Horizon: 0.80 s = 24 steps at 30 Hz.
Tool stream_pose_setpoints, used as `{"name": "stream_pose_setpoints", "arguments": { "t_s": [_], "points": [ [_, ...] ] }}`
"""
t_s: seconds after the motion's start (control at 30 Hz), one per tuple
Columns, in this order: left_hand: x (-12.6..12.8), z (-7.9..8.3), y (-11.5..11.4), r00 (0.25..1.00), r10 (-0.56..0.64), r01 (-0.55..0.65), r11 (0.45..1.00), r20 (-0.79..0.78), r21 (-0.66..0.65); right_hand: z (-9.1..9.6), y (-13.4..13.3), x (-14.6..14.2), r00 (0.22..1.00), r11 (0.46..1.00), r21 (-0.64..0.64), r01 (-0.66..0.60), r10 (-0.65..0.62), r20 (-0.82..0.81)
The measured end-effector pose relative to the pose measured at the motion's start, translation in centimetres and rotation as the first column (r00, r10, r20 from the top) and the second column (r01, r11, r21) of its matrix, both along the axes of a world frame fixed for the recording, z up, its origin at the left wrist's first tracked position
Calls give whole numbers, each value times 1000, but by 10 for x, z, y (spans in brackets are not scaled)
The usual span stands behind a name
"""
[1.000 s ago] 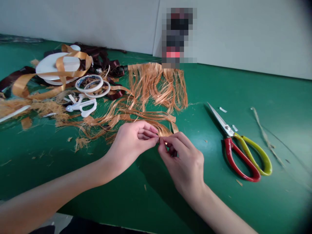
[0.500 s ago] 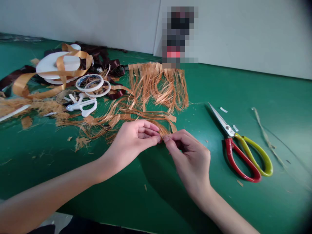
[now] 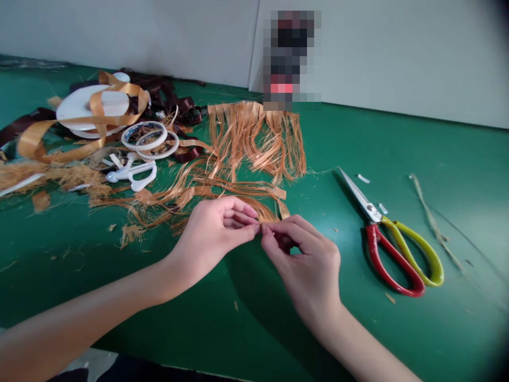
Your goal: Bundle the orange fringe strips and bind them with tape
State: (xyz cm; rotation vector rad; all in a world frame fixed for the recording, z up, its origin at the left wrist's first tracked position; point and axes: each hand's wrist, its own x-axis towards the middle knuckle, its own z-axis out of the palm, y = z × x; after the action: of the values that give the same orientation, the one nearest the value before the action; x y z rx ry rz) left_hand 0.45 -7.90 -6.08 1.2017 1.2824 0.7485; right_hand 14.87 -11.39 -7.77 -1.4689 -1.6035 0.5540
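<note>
My left hand [image 3: 223, 225] and my right hand [image 3: 304, 254] meet fingertip to fingertip over the green table. Each is closed in a pinch on a small tan ribbon piece [image 3: 260, 222], mostly hidden by the fingers. Just behind the hands lie frayed tan ribbon strands [image 3: 238, 190] with short uncut ends. Farther back, a row of fringed tan ribbon [image 3: 254, 138] hangs down across the table from its flat upper edge. To the right of my right hand rest scissors [image 3: 373, 212] with one red and one yellow handle, blades nearly together.
At the left stand a white spool [image 3: 73, 109] with loose tan ribbon [image 3: 37, 140], tape rings [image 3: 145, 135], small white-handled scissors [image 3: 137, 172] and frayed fibre [image 3: 81, 178]. Dark brown ribbon [image 3: 169, 101] lies behind. A pale wall [image 3: 159, 37] borders the table; a pixelated patch covers part of it.
My right hand's fingertips have shifted slightly left, closer against the left fingertips. The whole view has drifted a little; the objects on the table stay in place.
</note>
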Motion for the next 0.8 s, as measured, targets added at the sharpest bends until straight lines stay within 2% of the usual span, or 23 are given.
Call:
{"name": "stream_pose_setpoints", "arguments": {
  "t_s": [0.13,0.23,0.57,0.8],
  "points": [
    [0,-2,-1,1000,-7,7,1000,13,13,-6,-1,0,994,997,72,-14,5,113],
    [0,-2,-1,1000,-8,8,1000,12,10,-7,-1,-1,993,997,68,-22,14,120],
    [-1,-2,1,996,-9,12,999,86,-42,1,2,2,993,997,-71,-18,10,-119],
    [-3,-4,1,981,12,8,995,192,-103,1,7,5,951,968,-251,-22,-58,-304]
  ]
}}
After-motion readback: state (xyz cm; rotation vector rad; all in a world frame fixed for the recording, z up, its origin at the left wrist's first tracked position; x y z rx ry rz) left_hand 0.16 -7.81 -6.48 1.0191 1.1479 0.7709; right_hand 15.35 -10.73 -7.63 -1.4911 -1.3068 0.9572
